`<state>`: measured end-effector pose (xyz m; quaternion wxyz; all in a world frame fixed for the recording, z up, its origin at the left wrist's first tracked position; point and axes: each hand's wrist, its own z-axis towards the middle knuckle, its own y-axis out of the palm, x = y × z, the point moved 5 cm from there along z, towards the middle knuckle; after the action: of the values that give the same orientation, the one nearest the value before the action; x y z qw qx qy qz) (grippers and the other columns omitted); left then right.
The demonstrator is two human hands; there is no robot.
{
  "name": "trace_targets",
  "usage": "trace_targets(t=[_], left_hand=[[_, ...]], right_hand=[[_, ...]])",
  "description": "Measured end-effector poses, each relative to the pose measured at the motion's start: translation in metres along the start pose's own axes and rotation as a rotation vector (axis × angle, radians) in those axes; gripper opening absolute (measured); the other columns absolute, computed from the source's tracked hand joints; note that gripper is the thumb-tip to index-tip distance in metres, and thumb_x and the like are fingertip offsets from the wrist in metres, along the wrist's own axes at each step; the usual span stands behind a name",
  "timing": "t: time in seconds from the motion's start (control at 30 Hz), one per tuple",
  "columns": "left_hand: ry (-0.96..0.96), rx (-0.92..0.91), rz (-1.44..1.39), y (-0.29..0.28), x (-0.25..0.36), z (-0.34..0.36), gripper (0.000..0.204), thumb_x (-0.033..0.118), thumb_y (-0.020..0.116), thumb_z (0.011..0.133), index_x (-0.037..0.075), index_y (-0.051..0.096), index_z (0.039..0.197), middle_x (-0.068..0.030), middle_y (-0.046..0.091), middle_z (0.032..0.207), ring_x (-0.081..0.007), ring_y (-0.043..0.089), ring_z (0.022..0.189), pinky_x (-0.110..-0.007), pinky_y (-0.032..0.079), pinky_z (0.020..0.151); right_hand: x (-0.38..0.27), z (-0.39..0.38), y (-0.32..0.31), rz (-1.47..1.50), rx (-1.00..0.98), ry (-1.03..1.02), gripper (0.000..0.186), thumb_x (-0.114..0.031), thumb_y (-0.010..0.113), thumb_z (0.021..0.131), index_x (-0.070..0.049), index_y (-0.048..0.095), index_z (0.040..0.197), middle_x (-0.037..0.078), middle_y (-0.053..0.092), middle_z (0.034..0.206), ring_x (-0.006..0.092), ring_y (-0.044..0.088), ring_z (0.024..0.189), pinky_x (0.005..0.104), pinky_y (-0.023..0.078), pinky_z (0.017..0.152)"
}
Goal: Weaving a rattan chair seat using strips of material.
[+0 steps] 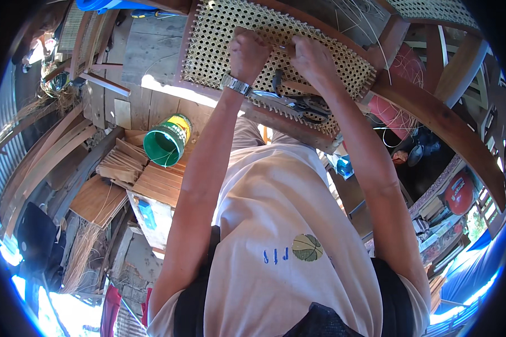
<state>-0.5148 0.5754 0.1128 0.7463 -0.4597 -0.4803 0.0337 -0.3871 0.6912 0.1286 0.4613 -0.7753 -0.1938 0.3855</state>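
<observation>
A woven cane panel (211, 53) in a brown wooden frame lies across my lap, its edge lined with small loops or pegs. My left hand (250, 55), with a metal-banded watch (236, 84) on the wrist, is closed in a fist low over the weave. To its right my right hand (312, 60) is closed too, fingers pinched. A small thin piece shows between the two hands, too small to name. Near my wrists, a dark-headed tool with a wooden handle (299, 87) and dark-handled cutting tools (312, 108) rest on the panel's near side.
A green bucket (164, 147) stands left of my lap by stacked wooden slats (123, 163). Curved wooden furniture parts (450, 121) rise at the right, beside a red seat-like piece (396, 115) with loose cane strands. A screwdriver (152, 13) lies at the far left of the panel.
</observation>
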Motion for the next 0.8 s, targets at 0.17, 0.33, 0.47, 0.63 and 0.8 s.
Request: trace_targets(t=[0.17,0.33,0.47,0.63,0.8], left_hand=[[0.092,-0.103,-0.132,0.017,-0.001,0.002,0.011,0.014,0.078,0.071,0.004,0.073,0.071,-0.0137,0.065,0.066,-0.0260,0.065,0.062,-0.036,0.054,0.060],[0.112,-0.028,0.041,0.018,0.016,-0.012,0.003,0.010,0.075,0.076,0.008,0.073,0.075,-0.0127,0.062,0.078,-0.0247,0.063,0.063,-0.034,0.051,0.054],[0.183,-0.106,0.305,0.040,0.004,-0.019,0.017,0.008,0.073,0.076,0.012,0.068,0.092,-0.0093,0.064,0.079,-0.0198,0.063,0.070,-0.026,0.048,0.059],[0.428,-0.028,-0.151,0.019,0.063,-0.005,0.014,0.009,0.075,0.077,0.009,0.071,0.091,-0.0074,0.072,0.086,-0.0166,0.067,0.078,-0.028,0.051,0.067],[-0.053,-0.120,-0.311,0.020,0.027,-0.004,0.017,0.019,0.084,0.070,0.009,0.071,0.067,-0.0057,0.067,0.079,-0.0229,0.066,0.077,-0.037,0.054,0.066]], right_hand=[[0.018,0.010,0.001,0.209,-0.086,-0.032,0.021,-0.021,0.060,0.088,-0.004,0.069,0.097,0.021,0.067,0.085,0.0382,0.067,0.084,0.0482,0.051,0.077],[-0.006,0.008,-0.018,-0.037,-0.012,-0.045,0.018,-0.016,0.062,0.082,-0.004,0.069,0.093,0.022,0.069,0.088,0.0379,0.068,0.088,0.0492,0.052,0.080],[0.022,0.008,-0.050,-0.088,0.021,-0.003,0.036,-0.038,0.066,0.088,-0.003,0.064,0.086,0.021,0.065,0.078,0.0392,0.064,0.077,0.0484,0.049,0.068],[0.029,-0.011,-0.078,-0.134,0.028,0.052,0.039,-0.043,0.066,0.089,-0.004,0.060,0.083,0.019,0.064,0.074,0.0397,0.064,0.075,0.0502,0.049,0.067],[0.014,-0.015,-0.033,-0.041,0.076,0.023,0.024,-0.027,0.063,0.089,-0.003,0.060,0.085,0.020,0.066,0.076,0.0400,0.066,0.077,0.0504,0.050,0.070]])
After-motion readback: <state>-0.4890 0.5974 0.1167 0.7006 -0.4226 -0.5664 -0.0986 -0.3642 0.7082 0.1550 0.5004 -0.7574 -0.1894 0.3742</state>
